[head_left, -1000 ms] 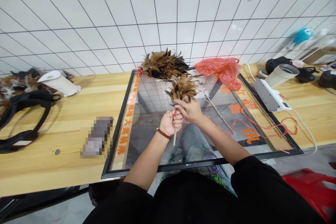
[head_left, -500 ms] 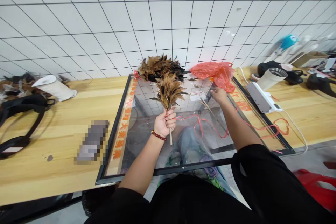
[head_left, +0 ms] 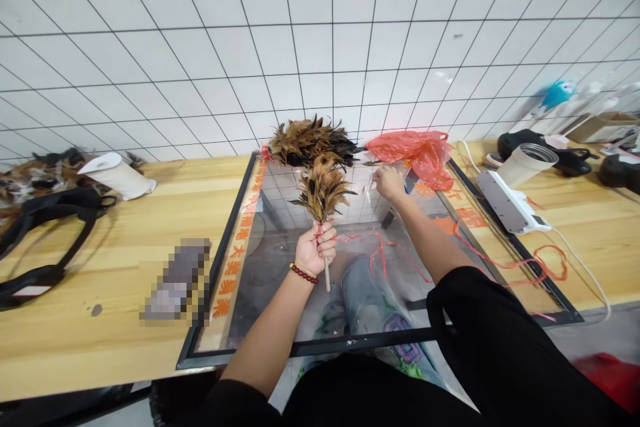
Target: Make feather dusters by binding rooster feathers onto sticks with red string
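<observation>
Upright over the glass panel, a brown and black feather duster (head_left: 325,190) is gripped by my left hand (head_left: 316,250), whose fingers wrap around its thin pale stick. A pink plastic ribbon (head_left: 383,253) trails rightward from beside that hand across the glass. My right hand (head_left: 391,183) reaches to the far part of the glass, fingers closed and pointing down. At its fingertips is a small whitish piece (head_left: 369,190); what exactly the fingers pinch is too small to tell. Behind the duster lies a pile of loose brown and black feathers (head_left: 315,140).
A red plastic bag (head_left: 415,150) lies behind my right hand. To the right are a white power strip (head_left: 510,203) and a cream tube (head_left: 530,163). On the left stand a white spool (head_left: 117,175), a black headband-like frame (head_left: 65,260) and a blurred-out flat object (head_left: 180,280).
My right hand has moved left across the far part of the glass, to the whitish piece there. My left hand keeps hold of the feather duster. The view has tilted up slightly.
</observation>
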The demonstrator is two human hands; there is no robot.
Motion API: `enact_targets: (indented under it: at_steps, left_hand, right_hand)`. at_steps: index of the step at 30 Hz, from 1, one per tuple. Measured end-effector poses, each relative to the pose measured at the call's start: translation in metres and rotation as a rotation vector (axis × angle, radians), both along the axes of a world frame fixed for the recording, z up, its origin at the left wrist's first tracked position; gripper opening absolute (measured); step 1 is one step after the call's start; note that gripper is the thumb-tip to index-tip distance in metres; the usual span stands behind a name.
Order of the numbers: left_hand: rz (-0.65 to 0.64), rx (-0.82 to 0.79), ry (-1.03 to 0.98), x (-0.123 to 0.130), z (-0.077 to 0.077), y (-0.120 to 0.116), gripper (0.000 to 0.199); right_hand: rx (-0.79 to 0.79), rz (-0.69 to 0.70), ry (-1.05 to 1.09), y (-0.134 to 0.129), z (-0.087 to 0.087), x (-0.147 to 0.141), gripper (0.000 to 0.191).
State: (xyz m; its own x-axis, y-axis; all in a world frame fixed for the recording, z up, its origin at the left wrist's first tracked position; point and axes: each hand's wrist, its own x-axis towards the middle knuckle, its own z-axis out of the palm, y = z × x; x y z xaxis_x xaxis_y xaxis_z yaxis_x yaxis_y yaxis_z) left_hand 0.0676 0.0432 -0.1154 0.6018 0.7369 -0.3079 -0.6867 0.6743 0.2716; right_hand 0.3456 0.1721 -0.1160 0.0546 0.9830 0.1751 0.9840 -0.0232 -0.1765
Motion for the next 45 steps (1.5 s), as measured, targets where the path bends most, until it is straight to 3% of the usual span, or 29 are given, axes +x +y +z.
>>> enact_targets:
  at_steps: [6, 8, 11, 14, 19, 23, 26, 28, 32, 35, 38, 41, 45]
  left_hand:
    - [0.006, 0.001, -0.080, -0.001, -0.003, 0.001, 0.028]
    - [0.007, -0.007, -0.076, 0.000, -0.003, 0.001, 0.027]
    - [0.001, -0.010, -0.070, 0.000, -0.004, 0.002, 0.027]
    - [-0.003, -0.003, -0.062, -0.001, -0.005, 0.003, 0.026]
    - [-0.006, 0.008, -0.059, 0.001, -0.006, 0.004, 0.027]
    - [-0.045, 0.073, -0.056, 0.003, 0.002, 0.000, 0.030]
    - [-0.055, 0.150, 0.004, 0.006, 0.016, 0.000, 0.033]
    - [-0.030, 0.202, 0.075, 0.009, 0.028, 0.002, 0.035]
    - [0.106, 0.309, 0.274, 0.012, 0.049, 0.012, 0.032]
    - [0.156, 0.390, 0.357, 0.010, 0.059, 0.020, 0.027]
    - [0.062, 0.391, 0.363, 0.005, 0.061, 0.023, 0.028]
    - [-0.060, 0.329, 0.349, 0.000, 0.060, 0.022, 0.026]
    - [-0.135, 0.289, 0.252, -0.002, 0.055, 0.021, 0.024]
  right_hand:
    - [-0.107, 0.395, 0.050, 0.003, -0.003, -0.002, 0.019]
    - [-0.102, 0.330, 0.018, 0.006, -0.004, -0.001, 0.019]
    - [-0.032, 0.115, -0.002, 0.016, 0.001, 0.010, 0.023]
    - [0.002, -0.066, 0.092, 0.022, 0.009, 0.026, 0.026]
    - [-0.117, 0.130, 0.357, 0.011, 0.010, 0.029, 0.031]
    - [0.041, 0.079, 0.520, -0.014, 0.015, -0.003, 0.034]
    - [0.071, 0.246, 0.890, -0.047, 0.029, -0.046, 0.032]
    - [-0.032, 0.371, 1.103, -0.075, 0.042, -0.074, 0.043]
    - [-0.392, 0.465, 1.356, -0.118, 0.059, -0.105, 0.056]
    - [-0.449, 0.370, 1.400, -0.122, 0.060, -0.102, 0.053]
    - [-0.317, 0.225, 1.472, -0.114, 0.057, -0.091, 0.052]
    - [-0.186, 0.165, 1.501, -0.109, 0.052, -0.087, 0.050]
    - [-0.152, 0.118, 1.532, -0.111, 0.045, -0.087, 0.046]
